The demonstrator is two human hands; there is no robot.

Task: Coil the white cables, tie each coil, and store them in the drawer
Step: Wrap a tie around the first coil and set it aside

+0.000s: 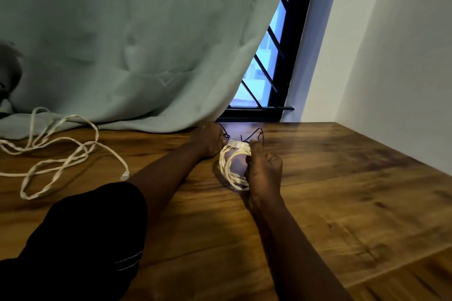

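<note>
Head view: right hand [265, 176] around white coil [225, 166]

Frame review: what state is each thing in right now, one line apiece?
Coiled white cable: wound in loops, held on edge on the table.
Black tie: at the coil's top, ends sticking out.
Loose white cable: uncoiled, sprawled on the table.
Left hand: pinches a tie end.
Right hand: grips the coil.
Curtain: covers most of the window.
</note>
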